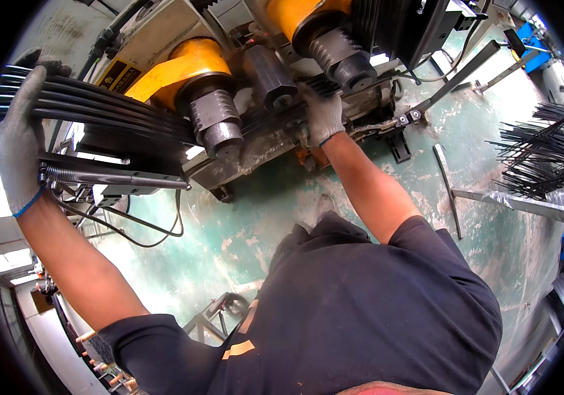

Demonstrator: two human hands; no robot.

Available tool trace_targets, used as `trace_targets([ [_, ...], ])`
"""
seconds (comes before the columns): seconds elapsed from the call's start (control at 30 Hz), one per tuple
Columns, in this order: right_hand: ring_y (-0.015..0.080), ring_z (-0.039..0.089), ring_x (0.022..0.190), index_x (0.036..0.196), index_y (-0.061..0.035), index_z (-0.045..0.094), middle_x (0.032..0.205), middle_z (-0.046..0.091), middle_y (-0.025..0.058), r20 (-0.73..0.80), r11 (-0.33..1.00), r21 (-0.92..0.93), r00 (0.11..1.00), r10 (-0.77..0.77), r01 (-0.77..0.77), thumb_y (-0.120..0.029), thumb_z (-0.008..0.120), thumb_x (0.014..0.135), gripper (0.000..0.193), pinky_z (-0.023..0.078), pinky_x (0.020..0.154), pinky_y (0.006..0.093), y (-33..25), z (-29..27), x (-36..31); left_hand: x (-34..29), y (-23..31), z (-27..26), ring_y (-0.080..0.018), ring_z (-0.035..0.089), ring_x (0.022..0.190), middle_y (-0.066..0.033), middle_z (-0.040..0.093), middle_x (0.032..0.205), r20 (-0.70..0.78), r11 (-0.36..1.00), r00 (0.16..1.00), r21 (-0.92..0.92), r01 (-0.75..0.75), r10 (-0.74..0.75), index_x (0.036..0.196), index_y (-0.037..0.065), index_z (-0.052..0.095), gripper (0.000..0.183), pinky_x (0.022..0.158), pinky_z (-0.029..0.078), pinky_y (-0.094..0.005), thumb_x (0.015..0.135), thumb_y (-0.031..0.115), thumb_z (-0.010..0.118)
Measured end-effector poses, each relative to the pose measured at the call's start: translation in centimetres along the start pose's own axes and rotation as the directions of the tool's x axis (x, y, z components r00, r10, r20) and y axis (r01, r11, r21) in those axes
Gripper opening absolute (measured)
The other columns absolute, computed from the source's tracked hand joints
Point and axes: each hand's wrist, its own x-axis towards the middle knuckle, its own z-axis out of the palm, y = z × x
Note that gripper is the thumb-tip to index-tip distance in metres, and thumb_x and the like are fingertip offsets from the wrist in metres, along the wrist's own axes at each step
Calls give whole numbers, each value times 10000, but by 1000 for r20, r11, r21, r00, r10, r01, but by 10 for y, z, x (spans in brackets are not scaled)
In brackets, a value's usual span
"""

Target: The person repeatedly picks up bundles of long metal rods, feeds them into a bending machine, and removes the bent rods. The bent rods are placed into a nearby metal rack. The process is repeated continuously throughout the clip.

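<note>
Several long, thin black rods (107, 108) run side by side from the far left toward a bending machine. My left hand (18, 141), in a grey-white knitted glove with a blue cuff, is closed round them near their left ends. Against the machine, my right hand (325, 117), gloved the same way, is closed over the rods between the two roller heads; its fingertips are blurred and partly hidden. A left roller head (215, 122) with a grooved steel tip stands beside the rods. A similar right roller head (341, 56) is just above my right hand. Between them sits a dark hexagonal block (269, 76).
Yellow machine arms (193, 59) carry the roller heads. Below the rods are a coil spring (87, 172) and a looping black cable (153, 243). Tangled black rods (542, 155) lie on a metal stand (512, 199) at right. The green floor (387, 191) is worn.
</note>
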Motion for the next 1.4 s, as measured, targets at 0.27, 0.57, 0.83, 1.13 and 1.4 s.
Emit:
trace_targets([
  [0.27,122,645,825,1078,28,709,960,731,50,-6,998,-61,1000,1,-1,-136,742,918,231,513,784,319,19,-4,12,0,8,3,-203,717,1100,-122,756,1153,46,994,999,109,-10,5,1254,29,721,303,1051,509,-317,1050,210,591],
  [0.57,161,632,914,1124,48,701,1029,726,61,-1,910,198,929,371,-363,-156,733,923,288,497,809,349,-23,1,-1,-27,22,-7,-197,703,1156,-128,737,1236,-38,977,994,194,-92,101,1294,56,707,317,1027,540,-304,1076,77,479],
  [0.83,118,627,841,1083,29,685,966,706,41,20,970,210,993,120,-121,-78,757,882,239,524,773,308,-63,-158,-113,-217,94,2,-271,672,1123,-188,699,1211,-385,974,906,204,-101,174,1256,-86,655,333,1024,526,-387,1039,51,444],
  [1.13,177,677,697,1049,-23,679,787,699,73,-647,870,-483,709,-280,-97,-221,722,966,219,543,644,337,-186,-548,-226,-386,123,225,-253,644,911,-166,653,971,-64,538,815,-781,318,-575,1033,-84,633,275,908,540,-378,948,152,519],
  [1.4,372,728,1016,1211,-83,694,1045,747,215,-481,254,-845,460,-746,-471,-339,747,917,393,568,878,444,-399,-828,-213,-508,281,533,-398,580,1229,-249,645,1228,890,-702,399,-428,569,-220,1186,-96,628,381,1153,408,-520,874,104,537],
])
